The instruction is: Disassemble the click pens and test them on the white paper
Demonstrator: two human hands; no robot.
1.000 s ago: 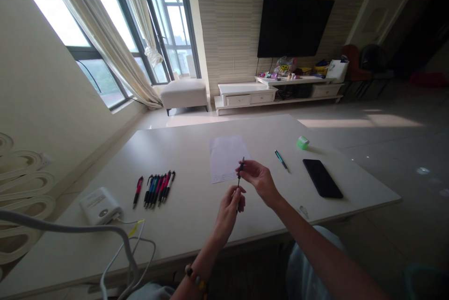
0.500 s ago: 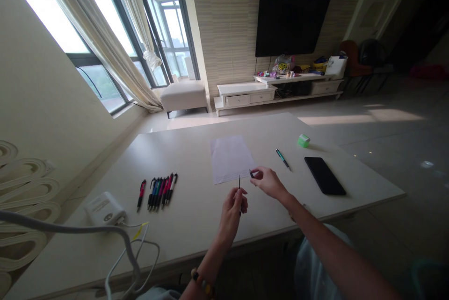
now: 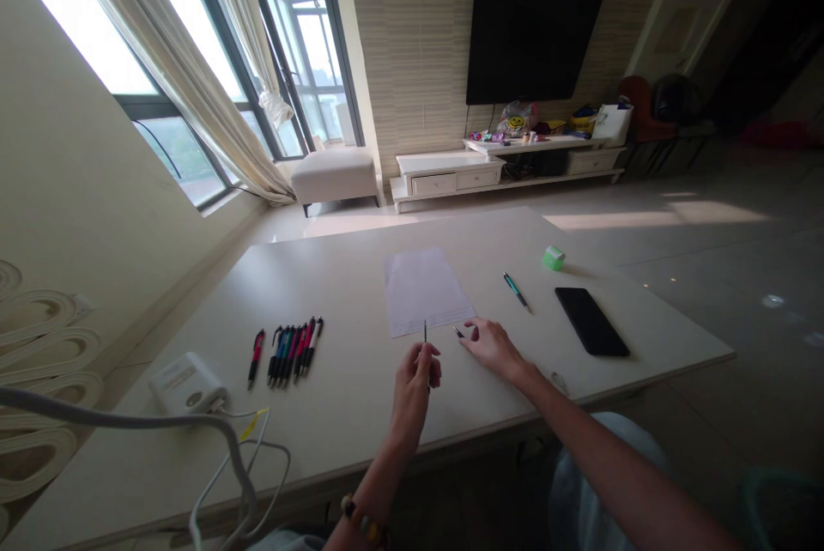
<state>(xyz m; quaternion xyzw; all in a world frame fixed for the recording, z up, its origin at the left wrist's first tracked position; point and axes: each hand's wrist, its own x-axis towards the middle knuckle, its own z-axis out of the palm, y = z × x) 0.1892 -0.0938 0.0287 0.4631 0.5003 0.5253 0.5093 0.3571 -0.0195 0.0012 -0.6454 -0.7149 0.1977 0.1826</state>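
Observation:
My left hand (image 3: 415, 375) is closed, thumb pressed on the fingers, round something mostly hidden inside it. A thin dark rod like a pen refill (image 3: 425, 328) points up out of the grip. To its right, my right hand (image 3: 490, 347) has thumb and forefinger at a short pen tip piece (image 3: 458, 332), dark with a shiny end, low over the table. Just beyond both hands lies a sheet of white paper (image 3: 425, 285), with faint lines of writing along its near edge.
Several pens (image 3: 294, 352) lie in a row on the white table (image 3: 360, 414), with a red pen (image 3: 256, 359) beside them. A teal pen (image 3: 516, 292), a green box (image 3: 554, 257) and a black phone (image 3: 590, 321) lie right. A white power adapter (image 3: 188, 386) and cables stand left.
My right hand has lowered slightly with the tip piece, and its fingers have spread a little. My left hand has shifted a bit to the left with the rod.

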